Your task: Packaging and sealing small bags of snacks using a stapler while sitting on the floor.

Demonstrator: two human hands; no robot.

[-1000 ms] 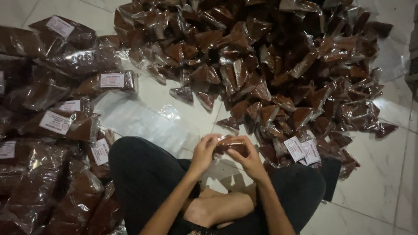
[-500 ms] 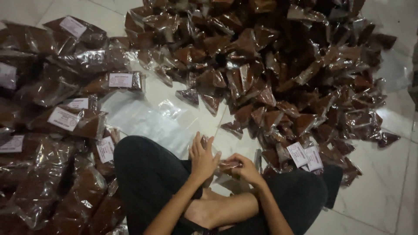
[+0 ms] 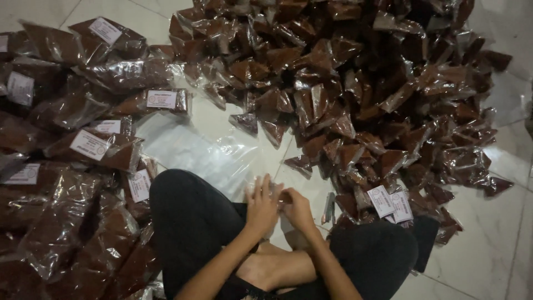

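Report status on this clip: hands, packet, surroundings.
Left hand and right hand together on a small clear packet. Loose brown packets heaped ahead; labelled packs stacked left.

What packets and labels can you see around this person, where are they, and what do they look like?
Small packets: big heap ahead and to the right, clear bags of red-brown powder, unlabelled.
Large bags: piled on the left, clear plastic, same filling.
White labels: rectangular, on the large bags.
Loose labels: small white slips by the right knee.
Empty clear bag: flat on the floor.
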